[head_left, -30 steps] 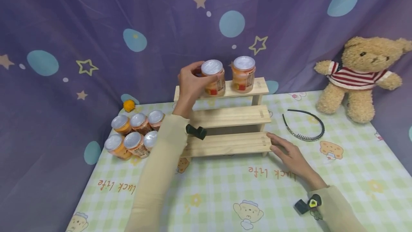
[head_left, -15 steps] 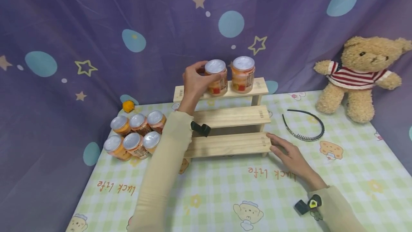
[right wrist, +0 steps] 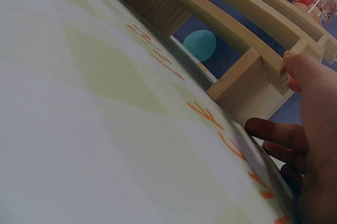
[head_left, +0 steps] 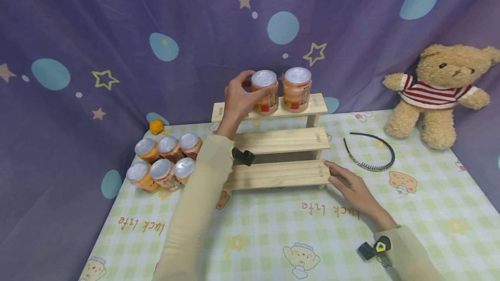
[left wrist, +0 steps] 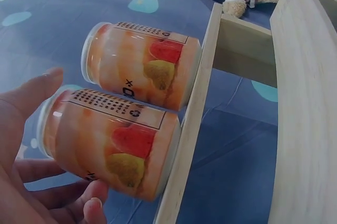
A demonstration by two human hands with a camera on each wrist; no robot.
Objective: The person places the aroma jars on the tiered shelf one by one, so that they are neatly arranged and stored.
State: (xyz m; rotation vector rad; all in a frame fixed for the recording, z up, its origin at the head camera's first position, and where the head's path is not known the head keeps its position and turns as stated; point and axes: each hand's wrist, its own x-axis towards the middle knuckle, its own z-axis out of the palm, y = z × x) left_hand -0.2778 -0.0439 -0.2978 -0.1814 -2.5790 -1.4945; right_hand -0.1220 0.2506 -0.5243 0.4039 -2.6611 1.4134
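On the top board of a three-tier wooden shelf [head_left: 273,175], my left hand [head_left: 240,101] holds an orange-labelled fruit jar [head_left: 267,99] with a silver lid. Its thumb crosses the jar's front, and in the left wrist view the curled fingers [left wrist: 95,195] lie along the jar's side. Upright just to the right stands a second, matching jar [head_left: 297,92]. My right hand [head_left: 357,192] rests at the right end of the lowest board, fingers relaxed. In the right wrist view its thumb [right wrist: 300,66] touches the board's end.
Several more such jars [head_left: 162,170] stand in two rows left of the shelf. Behind them lies a small orange ball-like object [head_left: 156,127]. A black headband [head_left: 390,155] and a seated teddy bear [head_left: 437,94] are on the right of the checked tablecloth [head_left: 265,224].
My left hand has shifted the jar slightly to the right along the top board, closer to the second jar. The right hand has stayed in place.
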